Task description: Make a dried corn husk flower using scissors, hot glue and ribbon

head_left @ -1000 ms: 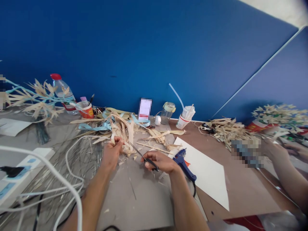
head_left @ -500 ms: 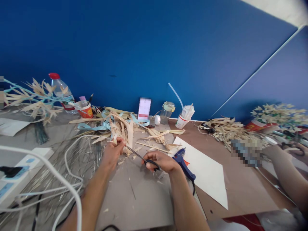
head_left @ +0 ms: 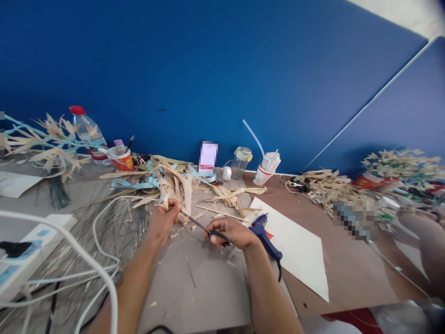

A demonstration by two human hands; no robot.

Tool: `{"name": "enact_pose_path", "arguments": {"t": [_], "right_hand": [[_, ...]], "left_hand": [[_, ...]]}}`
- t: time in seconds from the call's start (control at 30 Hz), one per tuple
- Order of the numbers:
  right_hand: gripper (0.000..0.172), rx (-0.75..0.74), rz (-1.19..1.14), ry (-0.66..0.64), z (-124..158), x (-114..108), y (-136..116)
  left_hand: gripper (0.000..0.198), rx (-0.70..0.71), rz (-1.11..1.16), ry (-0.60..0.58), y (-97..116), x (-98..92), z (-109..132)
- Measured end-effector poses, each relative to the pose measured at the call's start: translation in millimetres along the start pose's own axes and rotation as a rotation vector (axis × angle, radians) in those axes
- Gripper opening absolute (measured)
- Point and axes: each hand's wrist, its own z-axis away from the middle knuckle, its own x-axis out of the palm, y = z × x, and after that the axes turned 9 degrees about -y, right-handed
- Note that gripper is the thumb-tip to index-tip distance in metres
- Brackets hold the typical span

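My right hand [head_left: 231,233] is wrapped round the black handles of a pair of scissors [head_left: 196,222]. Their narrow blades point left and away, with the tips at the fingers of my left hand [head_left: 165,222]. Those fingers are pinched on what looks like a small pale piece of dried husk [head_left: 166,200], mostly covered by the hand. Just behind lies a heap of dry, papery husks [head_left: 181,181], mixed with light blue ribbon [head_left: 137,183]. A blue glue gun [head_left: 266,237] rests beside my right wrist, partly on a white sheet [head_left: 302,260].
Thin wires [head_left: 79,246] spread over the table at left, near a white power strip [head_left: 33,250] and looping white cable [head_left: 86,253]. Along the blue wall stand a bottle [head_left: 88,132], paper cups [head_left: 263,175], a phone [head_left: 208,157] and a jar [head_left: 240,164]. A co-worker's arm [head_left: 426,232] reaches in at right.
My hands and the scissors stay almost in place. At the far right, the co-worker's arm has shifted right, and the dark-handled scissors there no longer show.
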Motion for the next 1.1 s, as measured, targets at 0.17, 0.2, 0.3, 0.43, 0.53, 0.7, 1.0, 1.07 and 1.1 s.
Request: {"name": "enact_pose_path", "arguments": {"t": [0.17,0.2,0.3,0.43,0.53,0.7,1.0,1.07,1.1], "right_hand": [[0.039,0.010,0.009,0.007,-0.5,-0.2,0.2],[0.039,0.014,0.011,0.011,-0.5,0.1,-0.4],[0.040,0.025,0.017,0.028,-0.1,1.3,-2.9],[0.041,0.038,0.024,0.031,0.0,1.8,-4.9],[0.041,0.043,0.019,0.027,-0.3,0.8,-3.7],[0.040,0.032,0.024,0.030,-0.1,-0.9,-1.6],[0.040,0.046,0.060,0.030,0.3,-3.6,-0.4],[0.038,0.055,0.076,0.035,0.2,-4.4,0.3],[0.037,0.059,0.085,0.036,0.1,-4.6,0.6]], "left_hand": [[0.028,-0.009,0.023,0.014,4.0,1.6,1.9],[0.029,-0.013,0.027,0.015,4.9,2.0,2.3],[0.028,-0.021,0.028,0.024,6.5,3.0,2.8],[0.027,-0.016,0.031,0.022,5.0,2.6,2.2],[0.027,-0.013,0.034,0.022,3.1,1.4,1.4],[0.027,-0.015,0.028,0.026,2.0,0.5,0.1],[0.024,-0.002,-0.022,0.032,-0.6,-1.0,0.1],[0.023,0.001,-0.046,0.031,-0.2,-1.1,0.5],[0.023,0.003,-0.055,0.032,0.0,-1.2,0.7]]}}
